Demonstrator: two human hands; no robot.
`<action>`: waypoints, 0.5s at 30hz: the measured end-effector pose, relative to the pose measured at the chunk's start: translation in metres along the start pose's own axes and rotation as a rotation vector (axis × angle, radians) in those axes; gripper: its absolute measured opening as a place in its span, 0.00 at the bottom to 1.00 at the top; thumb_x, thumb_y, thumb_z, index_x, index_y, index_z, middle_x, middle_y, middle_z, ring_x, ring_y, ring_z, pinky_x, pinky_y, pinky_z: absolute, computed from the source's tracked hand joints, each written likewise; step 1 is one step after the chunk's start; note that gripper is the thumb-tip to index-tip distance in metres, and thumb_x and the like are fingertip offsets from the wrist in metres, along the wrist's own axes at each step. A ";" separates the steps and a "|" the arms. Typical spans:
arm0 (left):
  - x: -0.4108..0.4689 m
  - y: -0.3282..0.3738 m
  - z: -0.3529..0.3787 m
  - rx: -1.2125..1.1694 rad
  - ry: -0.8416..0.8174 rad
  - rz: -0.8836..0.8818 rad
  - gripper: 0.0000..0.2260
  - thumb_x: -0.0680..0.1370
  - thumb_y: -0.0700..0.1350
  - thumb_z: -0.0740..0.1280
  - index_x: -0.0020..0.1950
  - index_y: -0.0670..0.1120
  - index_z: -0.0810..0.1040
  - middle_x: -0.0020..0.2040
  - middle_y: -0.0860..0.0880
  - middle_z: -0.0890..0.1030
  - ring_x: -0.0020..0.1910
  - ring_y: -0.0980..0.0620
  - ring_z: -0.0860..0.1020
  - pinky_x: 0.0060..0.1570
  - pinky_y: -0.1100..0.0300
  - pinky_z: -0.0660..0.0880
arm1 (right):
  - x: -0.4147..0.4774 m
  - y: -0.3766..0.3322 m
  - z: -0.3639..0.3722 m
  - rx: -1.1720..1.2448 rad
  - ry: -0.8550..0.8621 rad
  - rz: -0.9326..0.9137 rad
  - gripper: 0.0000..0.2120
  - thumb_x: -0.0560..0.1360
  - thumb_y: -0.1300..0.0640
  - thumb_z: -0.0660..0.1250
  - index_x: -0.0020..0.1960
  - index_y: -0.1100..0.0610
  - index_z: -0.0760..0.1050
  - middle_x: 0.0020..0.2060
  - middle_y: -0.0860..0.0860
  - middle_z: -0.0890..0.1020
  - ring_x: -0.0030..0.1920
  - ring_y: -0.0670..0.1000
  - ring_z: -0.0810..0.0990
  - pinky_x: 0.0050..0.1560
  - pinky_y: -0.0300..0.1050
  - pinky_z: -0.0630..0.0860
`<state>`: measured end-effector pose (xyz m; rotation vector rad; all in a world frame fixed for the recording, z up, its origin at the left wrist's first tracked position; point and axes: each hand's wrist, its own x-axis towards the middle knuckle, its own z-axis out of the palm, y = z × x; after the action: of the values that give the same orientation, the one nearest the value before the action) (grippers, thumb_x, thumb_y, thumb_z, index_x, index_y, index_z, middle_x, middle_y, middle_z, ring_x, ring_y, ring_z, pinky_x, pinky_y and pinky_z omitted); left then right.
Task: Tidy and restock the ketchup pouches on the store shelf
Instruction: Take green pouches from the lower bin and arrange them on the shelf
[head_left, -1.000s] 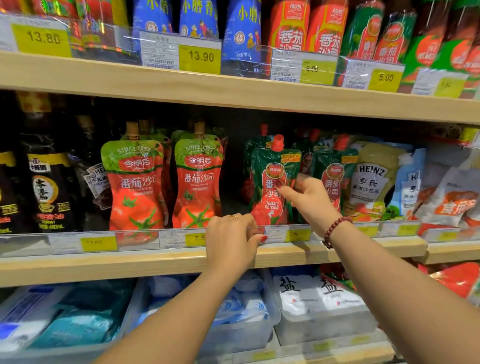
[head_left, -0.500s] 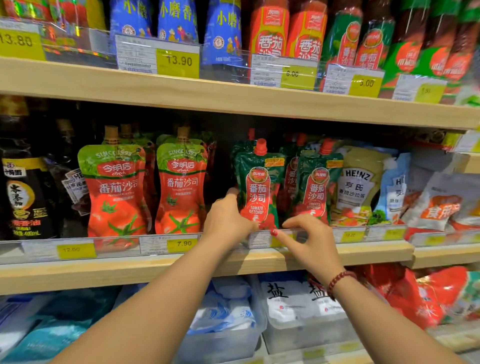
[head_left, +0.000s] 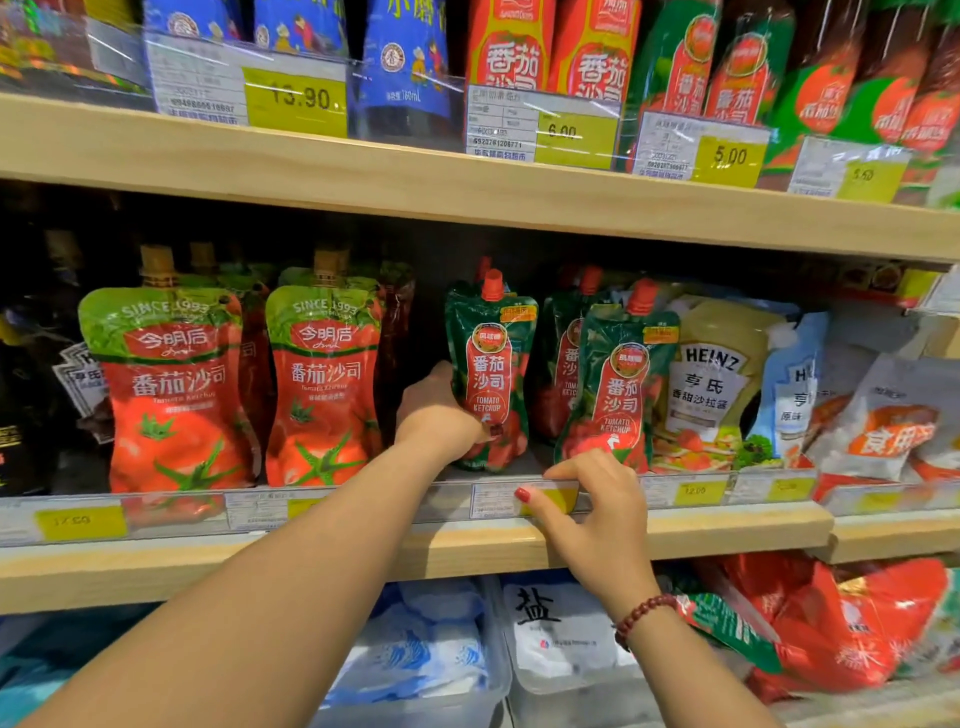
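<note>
- Pouch (head_left: 491, 374), the green one with the red cap, stood at the front of the middle shelf (head_left: 208, 566), just behind the rail (head_left: 447, 501), between the red pouches (head_left: 322, 384) and a second pouch (head_left: 618, 384).
- The left grip (head_left: 436, 415) had come up off the rail and closed on the pouch's lower left side, thumb across the front.
- The right grip (head_left: 597, 504) had left the pouch and dropped to the rail, thumb and bent fingers pinching it at the yellow tag.
- A swap of hands, then: by my reckoning the pouch was being squared up and was not yet let go.
- It looked full and glossy, near upright, label facing out.
</note>
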<state>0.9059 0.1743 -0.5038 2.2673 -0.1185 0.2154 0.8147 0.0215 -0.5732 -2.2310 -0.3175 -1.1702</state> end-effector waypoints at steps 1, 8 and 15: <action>0.002 -0.001 0.001 -0.003 0.009 0.005 0.33 0.64 0.48 0.78 0.65 0.48 0.68 0.58 0.45 0.78 0.55 0.44 0.77 0.49 0.57 0.73 | 0.000 0.001 0.000 -0.001 0.003 -0.005 0.11 0.67 0.48 0.72 0.39 0.54 0.76 0.36 0.46 0.76 0.39 0.47 0.75 0.42 0.43 0.68; 0.001 -0.003 0.003 0.019 0.016 0.015 0.35 0.64 0.48 0.77 0.67 0.48 0.66 0.59 0.45 0.78 0.56 0.44 0.78 0.49 0.58 0.73 | -0.002 0.004 0.002 -0.018 -0.003 -0.007 0.12 0.68 0.45 0.71 0.40 0.53 0.75 0.36 0.44 0.76 0.40 0.46 0.74 0.44 0.41 0.67; -0.019 0.003 -0.010 0.079 0.033 -0.042 0.35 0.66 0.48 0.77 0.68 0.43 0.64 0.60 0.42 0.75 0.57 0.44 0.75 0.45 0.59 0.70 | 0.001 -0.004 -0.005 -0.012 -0.076 0.048 0.11 0.68 0.49 0.74 0.40 0.55 0.76 0.37 0.46 0.76 0.41 0.47 0.74 0.45 0.44 0.68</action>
<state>0.8855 0.1800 -0.4990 2.3409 -0.0449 0.2391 0.8098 0.0218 -0.5687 -2.2844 -0.2872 -1.0672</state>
